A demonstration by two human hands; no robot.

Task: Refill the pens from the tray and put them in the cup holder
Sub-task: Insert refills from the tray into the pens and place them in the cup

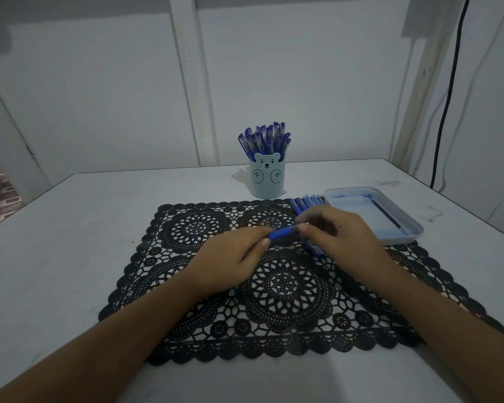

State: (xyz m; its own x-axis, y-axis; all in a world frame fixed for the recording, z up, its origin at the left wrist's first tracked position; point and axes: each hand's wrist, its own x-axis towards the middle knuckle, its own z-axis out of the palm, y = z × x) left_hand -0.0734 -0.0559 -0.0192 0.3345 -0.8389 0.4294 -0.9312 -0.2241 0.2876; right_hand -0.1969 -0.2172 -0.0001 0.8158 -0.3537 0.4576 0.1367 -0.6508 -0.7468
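A blue pen (282,232) lies level between both hands above the black lace mat (274,301). My left hand (230,263) pinches its left end, and my right hand (335,237) pinches its right end. Behind my right hand a row of several blue pens (306,203) lies on the mat, partly hidden. A pale blue bear cup holder (266,178) stands at the back, packed with several blue pens (264,138). The light blue tray (390,239) at the right holds one thin dark refill (387,215).
The white table (70,242) ends at a wall behind and drops off at the left, where a patterned floor shows. A black cable (448,91) hangs down the wall at the far right.
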